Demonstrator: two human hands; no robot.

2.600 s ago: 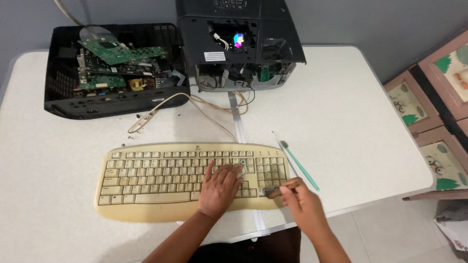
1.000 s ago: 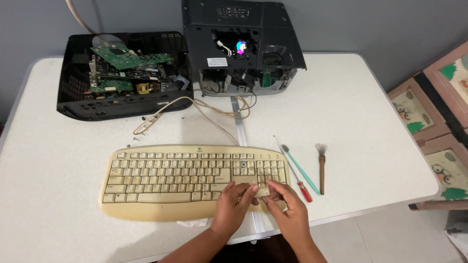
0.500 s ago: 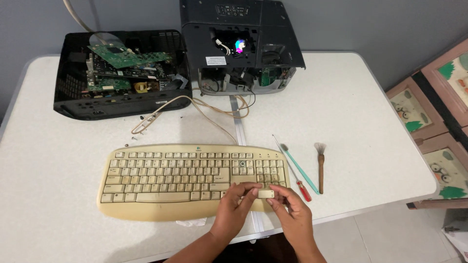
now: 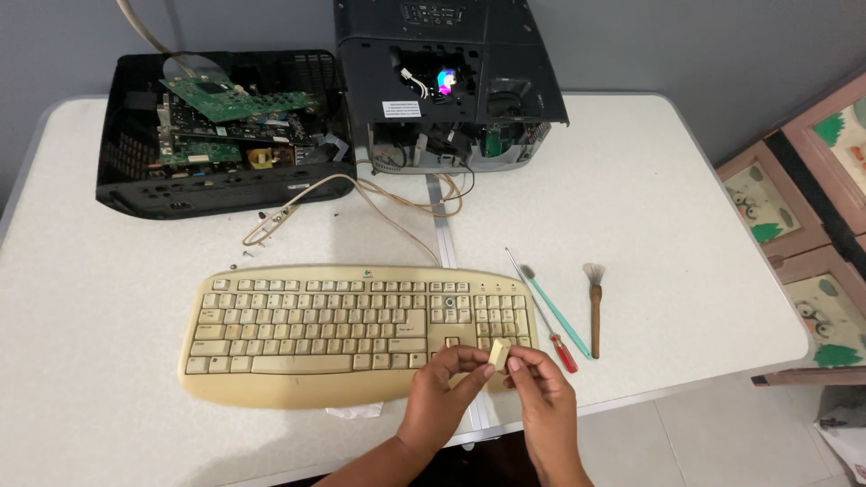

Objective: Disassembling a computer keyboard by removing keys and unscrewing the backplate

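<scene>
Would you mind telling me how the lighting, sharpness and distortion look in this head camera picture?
Head view: light is soft and even, with faint shadows under the keyboard and brush; a coloured glint shows inside the open projector; the table edges bow, hinting at wide-angle distortion; the left hand, right hand and keycap between them look fairly sharp.

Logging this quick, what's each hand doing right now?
Left hand: pinching the keycap.
Right hand: pinching the same keycap.

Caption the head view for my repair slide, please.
Both hands, left hand and right hand, pinch a loose keycap above the beige keyboard.
</scene>
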